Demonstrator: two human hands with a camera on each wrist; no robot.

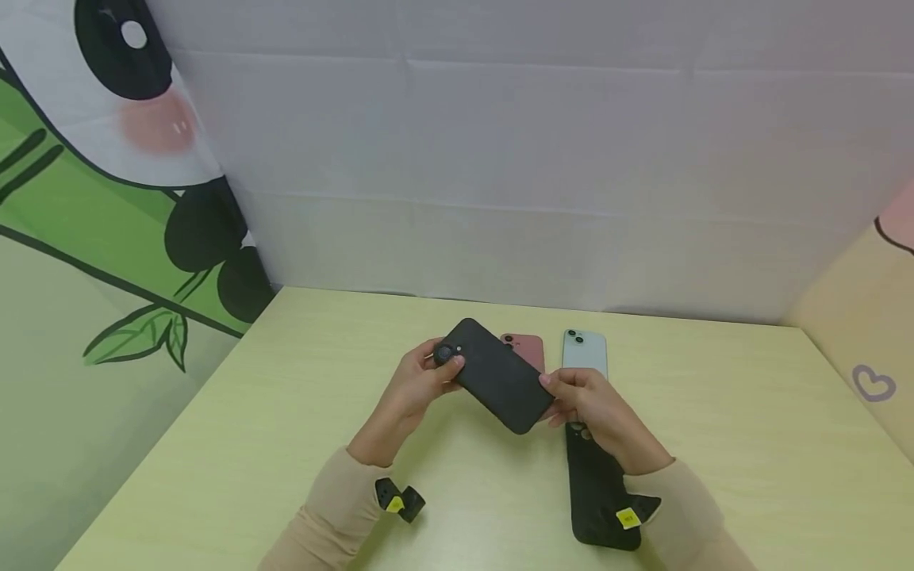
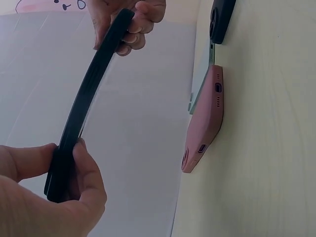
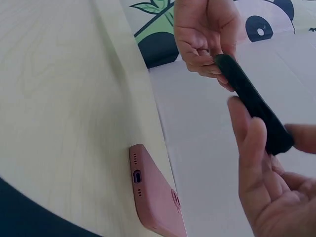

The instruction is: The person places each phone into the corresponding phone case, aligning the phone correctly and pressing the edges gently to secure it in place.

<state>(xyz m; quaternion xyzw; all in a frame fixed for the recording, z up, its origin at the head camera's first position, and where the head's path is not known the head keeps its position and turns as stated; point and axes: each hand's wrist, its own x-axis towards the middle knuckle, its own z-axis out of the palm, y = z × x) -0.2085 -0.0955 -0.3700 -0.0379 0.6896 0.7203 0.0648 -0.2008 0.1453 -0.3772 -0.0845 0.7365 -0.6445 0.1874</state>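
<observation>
Black, matt-looking and slim, the phone [image 1: 503, 377] slants between the left hand [image 1: 421, 377], near the camera bump [image 1: 446, 354], and the right hand [image 1: 589, 398]; thumbs and curled fingers pinch both ends. Its underside is hard to see.

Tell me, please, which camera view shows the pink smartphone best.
The left wrist view: the pink smartphone lies uncovered, wholly in frame, port edge visible. In the head view, the held black smartphone hides part of it; the right wrist view shows the port edge but crops the pink smartphone.
</observation>
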